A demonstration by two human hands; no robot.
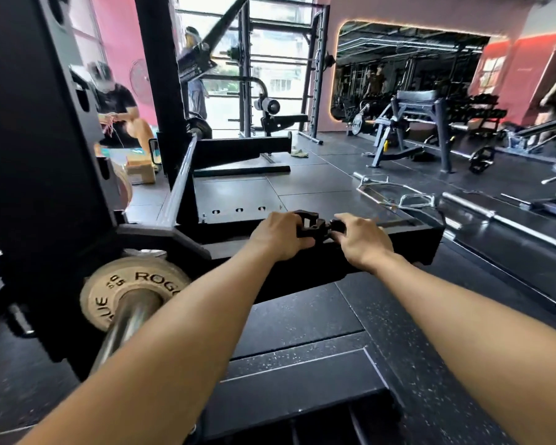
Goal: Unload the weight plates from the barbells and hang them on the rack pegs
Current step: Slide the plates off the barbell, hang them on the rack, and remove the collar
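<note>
while two hands grip one collar point(315, 223), one plate point(132, 289) loaded

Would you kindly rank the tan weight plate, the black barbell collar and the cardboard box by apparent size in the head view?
1. tan weight plate, nearest the camera
2. black barbell collar
3. cardboard box; farther off, so its last place is unsure.

Tight on our left, open floor on our right

The black rack upright point(42, 175) walls off our left, with the weight plate point(126, 290) and barbell sleeve point(126, 329) jutting toward us below our left forearm. The black base beam point(382, 248) lies crosswise just past our hands. Beyond it the floor mats point(302, 184) are open until the loose bars point(395, 194) on the right.
</note>
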